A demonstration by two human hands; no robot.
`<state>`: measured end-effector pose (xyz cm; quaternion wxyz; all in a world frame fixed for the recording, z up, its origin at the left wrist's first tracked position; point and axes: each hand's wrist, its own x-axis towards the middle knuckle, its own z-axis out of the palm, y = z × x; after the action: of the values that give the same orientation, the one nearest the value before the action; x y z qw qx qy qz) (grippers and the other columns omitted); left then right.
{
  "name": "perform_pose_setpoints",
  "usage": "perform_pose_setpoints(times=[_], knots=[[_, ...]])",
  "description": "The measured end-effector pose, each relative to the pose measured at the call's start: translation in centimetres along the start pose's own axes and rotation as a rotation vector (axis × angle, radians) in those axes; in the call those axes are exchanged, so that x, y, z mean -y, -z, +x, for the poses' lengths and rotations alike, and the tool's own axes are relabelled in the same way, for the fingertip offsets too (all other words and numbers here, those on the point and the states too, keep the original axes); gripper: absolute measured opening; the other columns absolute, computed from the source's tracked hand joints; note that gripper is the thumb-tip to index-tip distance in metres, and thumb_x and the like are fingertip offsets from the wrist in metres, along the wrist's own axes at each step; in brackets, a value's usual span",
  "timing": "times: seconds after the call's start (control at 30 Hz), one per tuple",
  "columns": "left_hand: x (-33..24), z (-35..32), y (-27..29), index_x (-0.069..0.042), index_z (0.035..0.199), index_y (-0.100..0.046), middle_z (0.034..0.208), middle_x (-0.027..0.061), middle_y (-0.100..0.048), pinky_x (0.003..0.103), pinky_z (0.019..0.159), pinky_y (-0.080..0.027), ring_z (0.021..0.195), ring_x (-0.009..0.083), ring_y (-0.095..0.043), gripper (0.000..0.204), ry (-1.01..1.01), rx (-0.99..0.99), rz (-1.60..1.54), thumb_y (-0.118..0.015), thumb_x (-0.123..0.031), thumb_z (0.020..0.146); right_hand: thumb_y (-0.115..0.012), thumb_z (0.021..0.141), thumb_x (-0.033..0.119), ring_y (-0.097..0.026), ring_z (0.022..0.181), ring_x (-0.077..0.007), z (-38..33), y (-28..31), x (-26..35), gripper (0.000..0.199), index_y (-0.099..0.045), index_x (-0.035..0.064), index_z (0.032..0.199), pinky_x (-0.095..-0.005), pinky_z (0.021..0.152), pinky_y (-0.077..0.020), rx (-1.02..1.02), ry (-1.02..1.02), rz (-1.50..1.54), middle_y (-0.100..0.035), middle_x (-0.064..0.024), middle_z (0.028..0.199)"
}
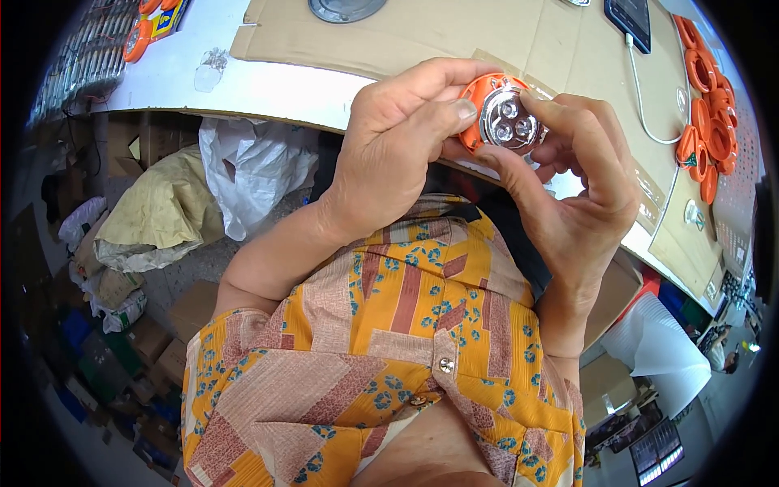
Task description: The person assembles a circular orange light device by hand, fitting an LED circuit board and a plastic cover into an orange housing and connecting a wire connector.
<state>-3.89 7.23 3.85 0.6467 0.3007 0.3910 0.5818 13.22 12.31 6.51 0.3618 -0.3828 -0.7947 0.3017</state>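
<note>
Both my hands hold one small round orange lamp head (501, 114) with a shiny silver reflector and three little bulbs in its face. My left hand (398, 146) grips its left rim, thumb pressed against the reflector's edge. My right hand (572, 183) cups it from the right and below, forefinger curled over the top rim. The piece is held just above the front edge of the white worktable (268, 85), close to my chest.
Brown cardboard sheets (454, 32) cover the table. Several orange ring parts (707, 114) lie piled at the right, beside a white cable (641, 97) and a dark phone (629, 20). A grey round disc (345, 8) lies at the far edge. Bags and boxes (162, 219) crowd the floor on the left.
</note>
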Motion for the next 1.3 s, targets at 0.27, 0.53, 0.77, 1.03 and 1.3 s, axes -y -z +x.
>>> perform_pose_setpoints(times=[0.27,0.53,0.77,1.03,1.3], knots=[[0.7,0.0,0.3,0.011,0.140,-0.041,0.129,0.0220,-0.060,0.038,0.094,-0.057,0.113,0.0250,-0.065,0.044,-0.101,0.007,0.052,-0.044,-0.008,0.101,-0.088,0.064,-0.003,-0.059,0.071,-0.0080,-0.6,-1.1,0.1,0.048,-0.070,0.0005,0.108,-0.0188,0.055,-0.0486,-0.090,0.012,-0.014,-0.063,-0.0099,0.102],[0.8,-0.1,0.2,0.009,0.137,-0.047,0.122,0.0164,-0.065,0.031,0.090,-0.057,0.106,0.0174,-0.066,0.038,-0.120,-0.005,0.009,-0.046,-0.006,0.101,-0.088,0.064,-0.005,-0.062,0.072,-0.0095,-1.0,-1.4,-0.5,0.050,-0.069,-0.0021,0.111,-0.0205,0.060,-0.0531,-0.107,0.088,-0.028,-0.062,-0.0124,0.105],[0.6,-0.1,0.4,0.011,0.140,-0.042,0.129,0.0212,-0.061,0.036,0.097,-0.055,0.112,0.0213,-0.065,0.042,-0.116,0.022,0.106,-0.043,-0.008,0.103,-0.088,0.065,-0.004,-0.061,0.075,-0.0086,-1.1,-1.5,-0.3,0.049,-0.069,-0.0026,0.111,-0.0208,0.063,-0.0548,-0.110,0.038,0.012,-0.062,-0.0112,0.107],[0.4,-0.3,-0.2,0.012,0.137,-0.045,0.121,0.0203,-0.065,0.033,0.093,-0.056,0.107,0.0216,-0.067,0.040,-0.137,-0.004,0.039,-0.049,-0.005,0.101,-0.086,0.066,-0.007,-0.057,0.077,-0.0068,-0.9,-1.4,0.1,0.050,-0.070,-0.0022,0.112,-0.0197,0.068,-0.0537,-0.082,-0.029,0.067,-0.059,-0.0089,0.107],[1.0,0.1,-0.6,0.010,0.125,-0.056,0.102,0.0125,-0.072,0.023,0.079,-0.058,0.089,0.0104,-0.068,0.030,-0.165,-0.121,0.069,-0.060,-0.004,0.098,-0.086,0.067,-0.006,-0.055,0.077,-0.0067,-0.6,-0.1,0.0,0.051,-0.069,-0.0039,0.115,-0.0189,0.071,-0.0481,0.019,-0.082,0.191,-0.056,-0.0083,0.110]])
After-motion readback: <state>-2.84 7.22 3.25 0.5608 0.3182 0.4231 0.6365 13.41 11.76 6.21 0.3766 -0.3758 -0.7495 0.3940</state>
